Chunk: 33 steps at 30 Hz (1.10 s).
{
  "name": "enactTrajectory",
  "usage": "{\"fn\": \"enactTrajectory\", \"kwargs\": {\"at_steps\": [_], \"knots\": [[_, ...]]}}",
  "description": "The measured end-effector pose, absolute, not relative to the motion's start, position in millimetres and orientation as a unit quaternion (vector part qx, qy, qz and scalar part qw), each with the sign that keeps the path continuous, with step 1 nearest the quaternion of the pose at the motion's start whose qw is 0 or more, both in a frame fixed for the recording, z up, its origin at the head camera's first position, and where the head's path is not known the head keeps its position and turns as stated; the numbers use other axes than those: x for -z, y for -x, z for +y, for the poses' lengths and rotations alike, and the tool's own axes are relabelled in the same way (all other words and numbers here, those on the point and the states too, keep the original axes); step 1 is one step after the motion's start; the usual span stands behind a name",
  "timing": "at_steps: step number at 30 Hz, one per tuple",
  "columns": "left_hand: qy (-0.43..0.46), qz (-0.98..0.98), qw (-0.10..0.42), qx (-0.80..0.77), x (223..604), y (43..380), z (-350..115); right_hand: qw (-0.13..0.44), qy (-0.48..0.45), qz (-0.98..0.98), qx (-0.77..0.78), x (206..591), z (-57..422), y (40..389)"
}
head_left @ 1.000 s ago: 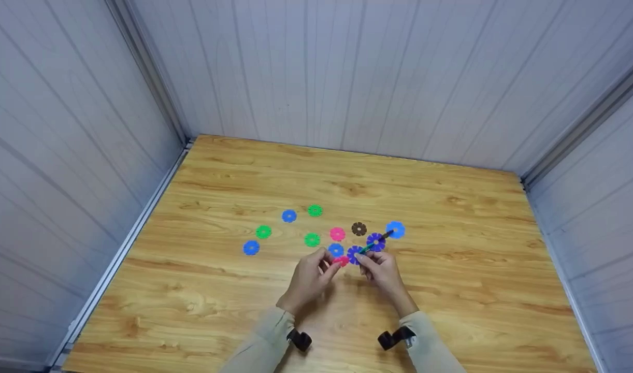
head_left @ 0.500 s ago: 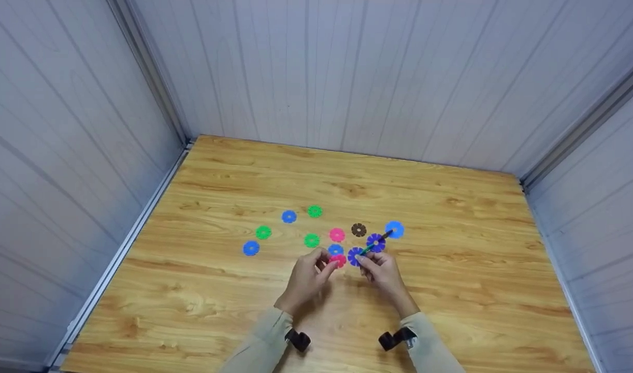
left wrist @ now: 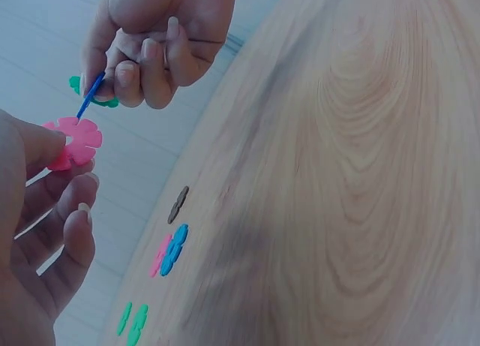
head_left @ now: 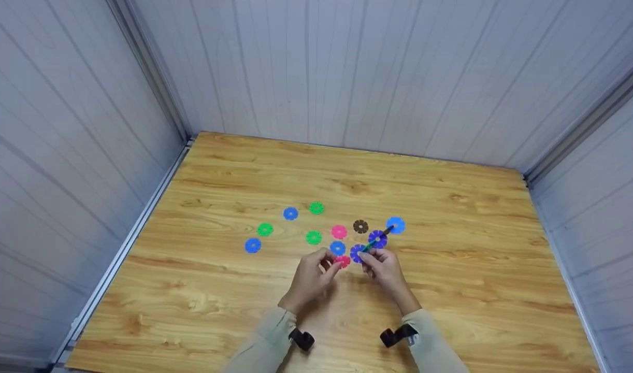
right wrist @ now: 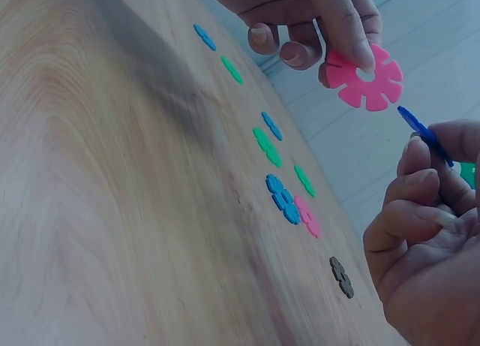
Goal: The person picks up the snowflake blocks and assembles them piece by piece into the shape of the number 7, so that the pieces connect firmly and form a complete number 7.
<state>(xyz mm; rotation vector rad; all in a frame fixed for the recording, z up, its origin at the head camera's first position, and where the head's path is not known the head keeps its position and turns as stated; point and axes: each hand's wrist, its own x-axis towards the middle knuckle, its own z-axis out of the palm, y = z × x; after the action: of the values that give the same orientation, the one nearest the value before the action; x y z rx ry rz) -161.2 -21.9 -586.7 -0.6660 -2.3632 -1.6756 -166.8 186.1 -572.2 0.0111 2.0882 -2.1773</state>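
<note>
My left hand (head_left: 310, 277) pinches a pink notched disc (right wrist: 367, 79) between thumb and fingers. Facing it, my right hand (head_left: 385, 272) pinches the near end of a chain of interlocked discs, at a dark blue disc (right wrist: 424, 132). From there the chain runs away to the right: a green disc (head_left: 369, 246) seen edge-on, another dark blue disc (head_left: 377, 239), a dark edge-on disc (head_left: 387, 231) and a light blue disc (head_left: 396, 225). In the right wrist view a small gap separates the pink disc from the dark blue one.
Loose discs lie flat on the wooden table (head_left: 192, 290): a brown disc (head_left: 360, 226), a pink disc (head_left: 339, 231), a blue disc (head_left: 337, 247) beside the hands, and several green and blue ones further left. Pale panel walls enclose the table's back and sides.
The pink disc in my left hand drew back from the chain's end, tilted, and has come nearer it again. My right hand keeps its hold, nearly still.
</note>
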Motion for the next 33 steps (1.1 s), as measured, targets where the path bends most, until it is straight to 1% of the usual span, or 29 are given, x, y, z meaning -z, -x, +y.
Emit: {"fn": "enactTrajectory", "kwargs": {"at_steps": [7,10,18,22,27,30,33], "knots": [[0.222,-0.793,0.109,0.557,586,160,-18,0.061,0.006,0.684,0.727,574,183,167],[0.224,-0.793,0.127,0.552,587,160,-16,0.064,0.016,0.679,0.731,575,181,167],[0.245,-0.777,0.222,0.535,592,160,-8,0.054,0.015,0.657,0.751,573,177,166],[0.245,-0.762,0.256,0.542,594,159,-3,0.061,0.010,0.647,0.760,571,177,167],[0.233,-0.753,0.264,0.556,596,158,3,0.076,0.011,0.633,0.771,569,177,167],[0.225,-0.750,0.261,0.565,598,157,5,0.082,0.013,0.629,0.773,568,177,167],[0.224,-0.747,0.247,0.575,598,157,6,0.083,0.014,0.629,0.773,569,177,167]]}}
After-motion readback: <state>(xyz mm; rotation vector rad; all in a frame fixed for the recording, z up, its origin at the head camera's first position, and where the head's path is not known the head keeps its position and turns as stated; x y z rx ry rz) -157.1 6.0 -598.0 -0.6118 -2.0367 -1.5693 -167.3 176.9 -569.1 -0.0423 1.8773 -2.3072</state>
